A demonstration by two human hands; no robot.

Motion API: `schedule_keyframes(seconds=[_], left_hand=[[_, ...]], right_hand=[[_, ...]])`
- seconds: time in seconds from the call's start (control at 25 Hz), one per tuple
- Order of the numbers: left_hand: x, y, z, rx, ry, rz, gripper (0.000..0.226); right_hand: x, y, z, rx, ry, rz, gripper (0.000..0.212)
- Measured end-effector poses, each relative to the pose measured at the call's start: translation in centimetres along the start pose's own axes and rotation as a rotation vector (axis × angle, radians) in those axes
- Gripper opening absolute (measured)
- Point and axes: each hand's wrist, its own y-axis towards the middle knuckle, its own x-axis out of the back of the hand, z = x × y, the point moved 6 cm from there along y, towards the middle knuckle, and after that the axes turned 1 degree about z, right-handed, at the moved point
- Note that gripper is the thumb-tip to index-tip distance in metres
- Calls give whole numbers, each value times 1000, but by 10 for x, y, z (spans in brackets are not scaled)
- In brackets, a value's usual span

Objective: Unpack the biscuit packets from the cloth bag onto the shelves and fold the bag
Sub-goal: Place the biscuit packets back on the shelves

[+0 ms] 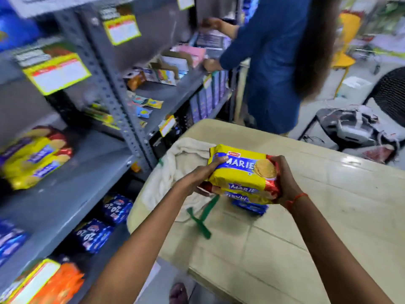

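Above the cream surface, I hold a stack of yellow Marie packets by its ends, my left grip curled round one end and my right grip round the other. The cloth bag lies slumped on the surface at left, green handles trailing; its contents I cannot tell. A blue packet lies beneath the stack. More yellow packets sit on the grey shelf.
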Motion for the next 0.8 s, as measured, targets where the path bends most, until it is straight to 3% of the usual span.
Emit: schedule_keyframes(seconds=[0.2,0.32,0.44,0.52,0.68,0.8], left_hand=[[127,-66,76,40,-230,-262,62],[203,-110,125,80,-328,-433,67],[256,-140,167,104,-465,-541,70],[282,-148,185,72,-585,-574,69],[313,-133,195,50,-772,-656,66],[323,-114,182,70,-827,-677,67]], right_hand=[[-152,22,-24,-68,-112,286,48],[-239,36,-54,-81,-227,341,38],[-335,37,-71,-80,-326,548,39],[-390,35,-76,-80,-342,591,39],[-445,73,-71,-35,-464,514,35],[-462,106,-49,38,-628,367,52]])
